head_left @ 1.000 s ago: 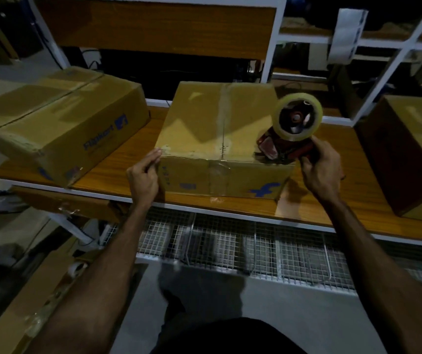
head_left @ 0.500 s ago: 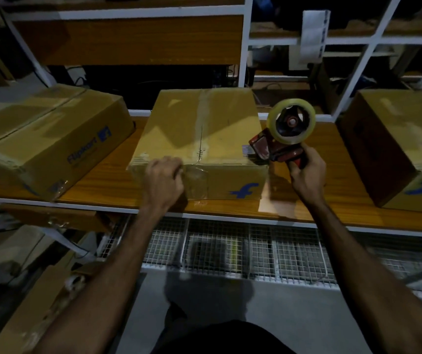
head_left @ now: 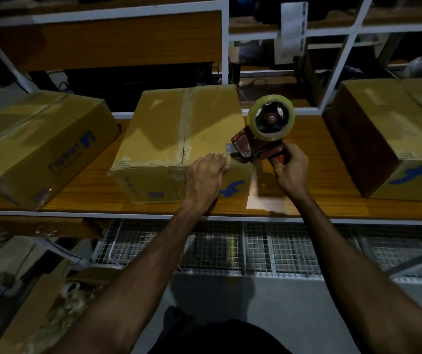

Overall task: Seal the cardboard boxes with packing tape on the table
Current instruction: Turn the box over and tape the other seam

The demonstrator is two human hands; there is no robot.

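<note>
A closed cardboard box (head_left: 176,139) with a blue logo stands in the middle of the wooden table (head_left: 307,200). A strip of clear tape runs down its top seam and over the front edge. My left hand (head_left: 206,178) lies flat against the box's front upper edge, fingers straight, pressing near the right corner. My right hand (head_left: 290,169) grips the red handle of a tape dispenser (head_left: 261,141). Its clear tape roll stands upright, and its blade end touches the box's near right corner.
A second cardboard box (head_left: 33,146) lies at the left of the table, a third (head_left: 394,139) at the right. White shelf uprights and dark shelves rise behind. Below the table edge runs a wire mesh rack (head_left: 256,249). Cardboard scraps lie on the floor at left.
My left hand slid right along the box's front edge, from the left corner to near the dispenser. The dispenser stayed at the box's right front corner.
</note>
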